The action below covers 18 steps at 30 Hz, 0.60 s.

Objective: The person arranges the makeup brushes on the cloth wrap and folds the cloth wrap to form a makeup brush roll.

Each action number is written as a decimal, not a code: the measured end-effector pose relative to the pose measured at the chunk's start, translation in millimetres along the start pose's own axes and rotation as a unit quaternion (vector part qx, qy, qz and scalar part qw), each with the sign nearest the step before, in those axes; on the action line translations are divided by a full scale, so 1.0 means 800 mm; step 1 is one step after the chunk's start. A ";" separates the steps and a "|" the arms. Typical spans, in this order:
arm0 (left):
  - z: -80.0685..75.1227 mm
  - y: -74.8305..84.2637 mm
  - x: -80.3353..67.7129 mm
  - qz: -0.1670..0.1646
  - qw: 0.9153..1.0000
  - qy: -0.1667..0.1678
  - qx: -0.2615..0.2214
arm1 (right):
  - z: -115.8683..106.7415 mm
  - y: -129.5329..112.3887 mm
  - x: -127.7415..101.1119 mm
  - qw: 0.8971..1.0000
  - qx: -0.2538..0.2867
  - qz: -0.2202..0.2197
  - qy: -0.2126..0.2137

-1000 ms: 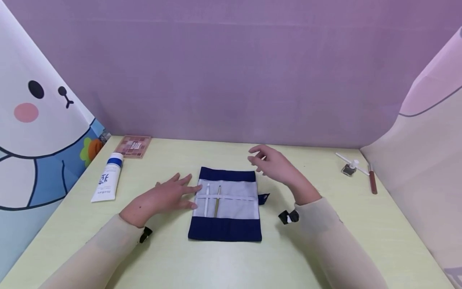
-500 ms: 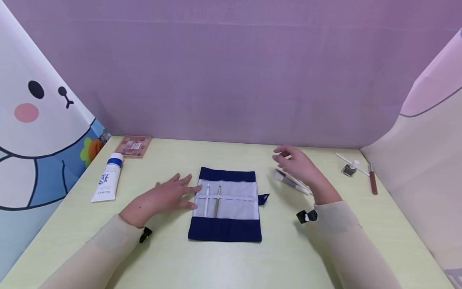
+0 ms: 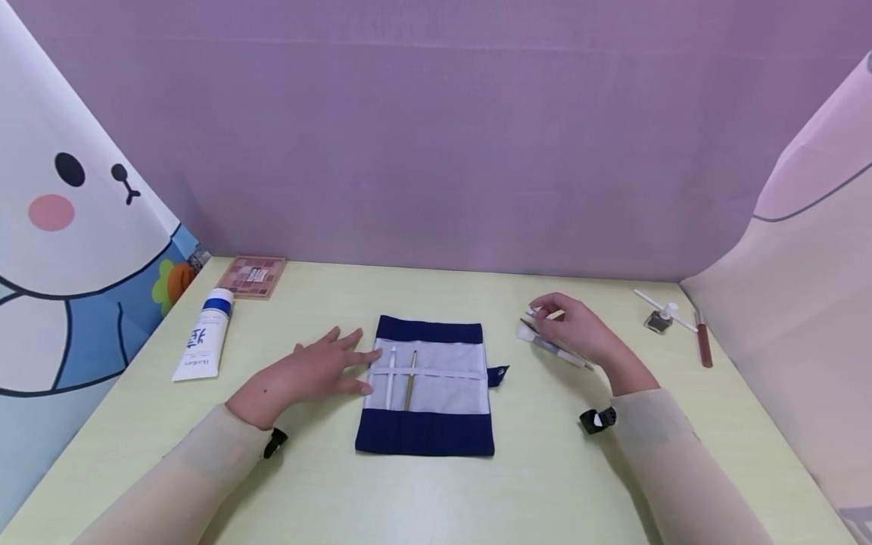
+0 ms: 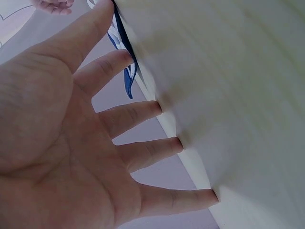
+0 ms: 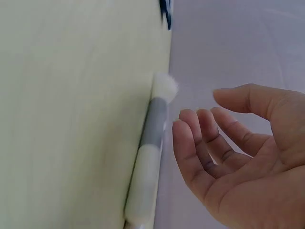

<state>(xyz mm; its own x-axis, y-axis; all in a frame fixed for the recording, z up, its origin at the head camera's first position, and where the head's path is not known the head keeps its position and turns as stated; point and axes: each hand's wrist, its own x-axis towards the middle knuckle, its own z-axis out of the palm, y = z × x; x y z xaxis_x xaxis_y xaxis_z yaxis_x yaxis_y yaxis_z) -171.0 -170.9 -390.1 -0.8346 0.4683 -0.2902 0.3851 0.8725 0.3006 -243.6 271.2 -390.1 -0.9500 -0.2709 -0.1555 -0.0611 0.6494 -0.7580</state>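
Note:
An unrolled fabric brush case [image 3: 425, 435] lies mid-table, navy along its ends and pale grey inside. Its elastic strap holds a slim white stick [image 3: 390, 386] and a gold-brown brush [image 3: 409, 390]. My left hand [image 3: 309, 376] has its fingers spread, with index finger and thumb at the case's left edge. In the left wrist view, fingertips of the left hand [image 4: 81, 133] touch the tabletop. My right hand [image 3: 575, 325] hovers over several brushes, fingers loosely curled. The right wrist view shows a thick white brush [image 5: 150, 167] with a grey band, apart from my right hand [image 5: 238, 148].
At left are a white tube [image 3: 204, 337] with a blue band and a pink checkered flat case [image 3: 252, 277]. A small dark bottle [image 3: 658, 321], a white stick [image 3: 686, 323] and a brown-handled tool [image 3: 704, 344] lie at right. A purple backdrop [image 3: 436, 151] stands behind the table.
My right hand has moved right from beside the case, then lowered over the brushes, which it covered at first. My left hand stays where it was.

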 end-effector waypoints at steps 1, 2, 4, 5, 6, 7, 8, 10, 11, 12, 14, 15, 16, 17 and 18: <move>0.000 0.000 0.000 0.000 1.000 0.000 0.000 | 0.000 0.002 -0.001 1.000 -0.009 0.000 0.000; 0.000 0.000 0.001 0.000 1.000 0.000 0.000 | -0.001 0.004 -0.002 1.000 -0.016 -0.001 0.000; 0.001 -0.001 0.001 -0.001 1.000 -0.001 0.001 | -0.001 0.009 -0.003 1.000 -0.027 -0.002 -0.001; 0.001 -0.001 0.001 -0.001 1.000 -0.001 0.001 | -0.001 0.011 -0.003 1.000 -0.030 -0.002 -0.003; 0.001 -0.002 0.002 0.000 1.000 -0.001 0.002 | 0.000 0.013 -0.003 0.999 -0.031 -0.004 -0.006; 0.001 -0.002 0.002 -0.001 1.000 -0.001 0.002 | 0.000 0.016 -0.002 0.999 -0.031 -0.006 -0.008; 0.001 -0.002 0.002 -0.001 1.000 -0.001 0.001 | 0.001 0.018 -0.002 0.999 -0.031 -0.009 -0.011; 0.001 -0.003 0.002 -0.002 1.000 -0.001 0.001 | 0.002 0.020 -0.002 0.999 -0.031 -0.014 -0.016; 0.001 -0.003 0.003 -0.003 1.000 -0.001 0.001 | 0.002 0.020 -0.002 0.999 -0.031 -0.016 -0.019; 0.001 -0.004 0.003 -0.002 1.000 -0.001 0.002 | 0.003 0.020 -0.003 0.999 -0.032 -0.016 -0.023; 0.002 -0.005 0.004 -0.003 1.000 -0.002 0.002 | 0.004 0.019 -0.004 0.999 -0.039 -0.016 -0.029; 0.003 -0.006 0.004 -0.004 1.000 -0.003 0.002 | 0.004 0.018 -0.004 0.998 -0.044 -0.015 -0.032; 0.003 -0.007 0.004 -0.003 1.000 -0.002 0.003 | 0.005 0.018 -0.004 0.998 -0.049 -0.014 -0.036; 0.003 -0.007 0.004 -0.004 1.000 -0.003 0.002 | 0.005 0.017 -0.005 0.998 -0.055 -0.012 -0.038; 0.004 -0.007 0.004 -0.003 1.000 -0.003 0.003 | 0.006 0.017 -0.005 0.997 -0.064 -0.013 -0.041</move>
<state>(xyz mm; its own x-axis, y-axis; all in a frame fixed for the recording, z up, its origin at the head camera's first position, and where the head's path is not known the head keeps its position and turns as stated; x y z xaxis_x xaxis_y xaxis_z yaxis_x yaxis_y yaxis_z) -174.6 -174.0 -395.6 -0.8347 0.4640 -0.2968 0.3825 0.8760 0.2938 -239.0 277.5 -402.6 -0.9198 -0.3420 -0.1923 -0.1282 0.7251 -0.6766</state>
